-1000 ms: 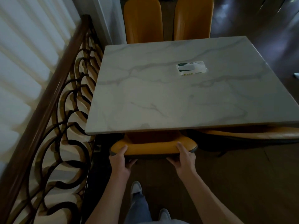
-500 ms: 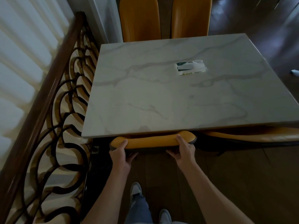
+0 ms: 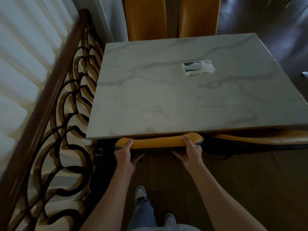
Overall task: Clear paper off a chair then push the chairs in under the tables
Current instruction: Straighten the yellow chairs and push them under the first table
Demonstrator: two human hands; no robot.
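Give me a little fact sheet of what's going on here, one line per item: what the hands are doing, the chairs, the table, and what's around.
left hand: gripping the left end of the near chair's backrest top
right hand: gripping the right end of the same backrest
near chair: orange, seat hidden under the table
table: square, white marble pattern
tissue packet: lies on the tabletop, far right part
neighbouring chair: orange, right of the held one
far chairs: two orange backs across the table
railing: dark wood with curled ironwork, left
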